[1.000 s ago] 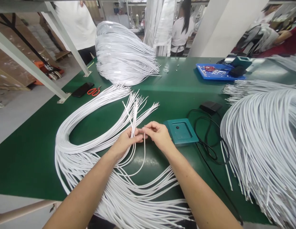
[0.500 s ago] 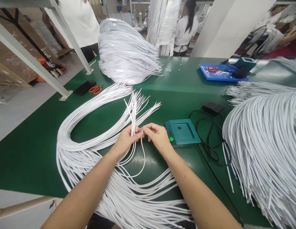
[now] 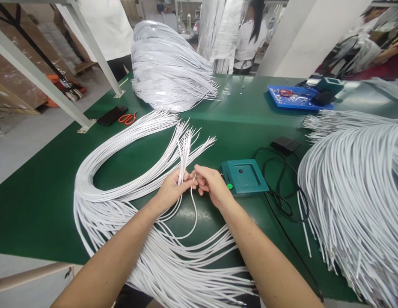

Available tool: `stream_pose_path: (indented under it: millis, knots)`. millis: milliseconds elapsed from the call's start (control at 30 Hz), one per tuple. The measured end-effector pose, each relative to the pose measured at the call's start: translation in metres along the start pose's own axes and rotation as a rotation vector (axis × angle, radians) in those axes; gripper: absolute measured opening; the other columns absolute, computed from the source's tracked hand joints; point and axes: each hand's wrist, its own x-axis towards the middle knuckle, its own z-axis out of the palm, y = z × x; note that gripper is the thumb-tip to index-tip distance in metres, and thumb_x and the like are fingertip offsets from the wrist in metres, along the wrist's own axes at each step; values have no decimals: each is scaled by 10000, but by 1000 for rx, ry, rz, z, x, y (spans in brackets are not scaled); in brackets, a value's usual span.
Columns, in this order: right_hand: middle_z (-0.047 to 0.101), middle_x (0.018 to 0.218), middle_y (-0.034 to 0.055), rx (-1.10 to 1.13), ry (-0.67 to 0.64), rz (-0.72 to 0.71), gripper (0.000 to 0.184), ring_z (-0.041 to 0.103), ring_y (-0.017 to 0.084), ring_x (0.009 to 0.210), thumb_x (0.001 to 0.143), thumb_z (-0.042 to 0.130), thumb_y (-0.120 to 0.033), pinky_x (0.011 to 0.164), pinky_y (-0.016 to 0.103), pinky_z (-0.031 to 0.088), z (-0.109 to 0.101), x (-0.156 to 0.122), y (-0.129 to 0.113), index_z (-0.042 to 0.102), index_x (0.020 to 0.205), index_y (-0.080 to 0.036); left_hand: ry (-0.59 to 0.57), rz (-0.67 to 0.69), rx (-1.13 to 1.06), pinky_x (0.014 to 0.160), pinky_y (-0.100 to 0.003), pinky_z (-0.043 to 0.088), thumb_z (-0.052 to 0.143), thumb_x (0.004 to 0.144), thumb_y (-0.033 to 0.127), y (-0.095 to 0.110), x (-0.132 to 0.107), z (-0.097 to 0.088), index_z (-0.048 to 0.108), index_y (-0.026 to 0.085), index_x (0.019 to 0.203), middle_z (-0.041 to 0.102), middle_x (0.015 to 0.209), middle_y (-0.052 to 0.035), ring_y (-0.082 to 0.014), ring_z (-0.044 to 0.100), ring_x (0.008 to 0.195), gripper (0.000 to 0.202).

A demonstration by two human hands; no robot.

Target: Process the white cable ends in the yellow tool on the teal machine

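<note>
My left hand point(image 3: 172, 189) is closed round a few white cables point(image 3: 185, 149) that stand up from the looped bundle of white cables point(image 3: 122, 188) on the green table point(image 3: 35, 205). My right hand point(image 3: 212, 184) pinches the tip of one white cable point(image 3: 193, 205), right beside the left fingers. That cable curves down in a loop below both hands. A teal box with a green button point(image 3: 244, 176) sits just right of my right hand.
A big heap of white cables point(image 3: 356, 192) fills the right side, another pile point(image 3: 168, 68) lies at the back. Black cord and a small black box point(image 3: 284, 144) lie beside the teal box. Red scissors point(image 3: 128, 117), a phone, a blue tray point(image 3: 295, 97). People stand behind the table.
The two hands have closed together, and my right fingertips now touch the cable tip against the left hand. The view shifted slightly.
</note>
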Motion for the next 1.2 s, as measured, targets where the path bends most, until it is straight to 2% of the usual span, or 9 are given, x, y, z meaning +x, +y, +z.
stream_pose_path:
  millis: [167, 367, 500, 633, 733, 867, 1033, 1133, 1200]
  knots:
    - [467, 453, -57, -32, -21, 38, 359, 320, 30, 363, 696, 664, -466, 342, 161, 293, 0, -2, 0, 518, 593, -155, -27, 31, 45, 682, -262, 445, 643, 756, 271, 2, -1, 2, 392, 176, 710, 551, 734, 19, -116, 585, 684, 272]
    - [362, 430, -99, 63, -133, 100, 364, 209, 18, 358, 710, 664, -480, 360, 167, 300, -4, -4, -4, 522, 623, -156, -8, 3, -10, 668, -252, 446, 657, 745, 262, 0, -3, 1, 407, 172, 728, 566, 761, 14, -121, 603, 710, 266]
    - [336, 455, -103, 112, -194, 121, 356, 197, 17, 377, 733, 643, -485, 378, 166, 307, -7, -3, -4, 555, 677, -145, 4, 19, 2, 647, -233, 431, 655, 752, 269, 1, -3, -1, 406, 168, 723, 553, 732, 22, -106, 587, 688, 270]
    - [382, 503, -90, 125, -204, 82, 296, 212, 14, 392, 749, 639, -428, 409, 170, 331, -8, -2, -1, 580, 727, -139, 31, 30, -24, 576, -201, 402, 670, 743, 273, 5, -3, -2, 435, 168, 754, 544, 719, 33, -76, 546, 625, 258]
    - [423, 516, -75, 52, -126, -11, 276, 263, 24, 394, 758, 617, -415, 419, 187, 348, -6, -2, 0, 578, 703, -147, 23, 19, -80, 551, -202, 407, 671, 745, 283, 6, -3, -1, 505, 180, 908, 581, 777, 9, -98, 566, 661, 254]
    - [571, 619, -12, -263, 8, -186, 229, 451, 79, 495, 772, 591, -378, 477, 217, 377, -4, -1, 2, 615, 719, -157, 33, -38, -153, 564, -188, 424, 677, 747, 280, 7, -3, -1, 544, 196, 1138, 584, 827, -7, -89, 565, 683, 421]
    - [575, 724, 14, -963, 201, -591, 204, 492, 107, 635, 864, 478, -251, 603, 237, 367, -5, -5, 8, 620, 743, -170, 27, -239, -341, 575, -142, 432, 725, 701, 220, 7, 1, -6, 611, 188, 1092, 591, 808, -2, -63, 579, 679, 408]
    - [555, 766, 40, -1379, 136, -836, 274, 472, 126, 670, 915, 377, -213, 622, 262, 339, -7, -8, 7, 589, 749, -160, 29, -317, -423, 586, -131, 445, 739, 679, 178, 5, 4, -9, 632, 169, 1053, 597, 772, -2, -55, 590, 658, 389]
    - [557, 769, 50, -1564, 70, -913, 291, 466, 143, 687, 926, 355, -206, 640, 284, 330, -9, -9, 3, 579, 745, -159, 24, -334, -433, 607, -132, 455, 742, 674, 168, 4, 5, -10, 638, 156, 1042, 600, 772, -5, -55, 597, 661, 383]
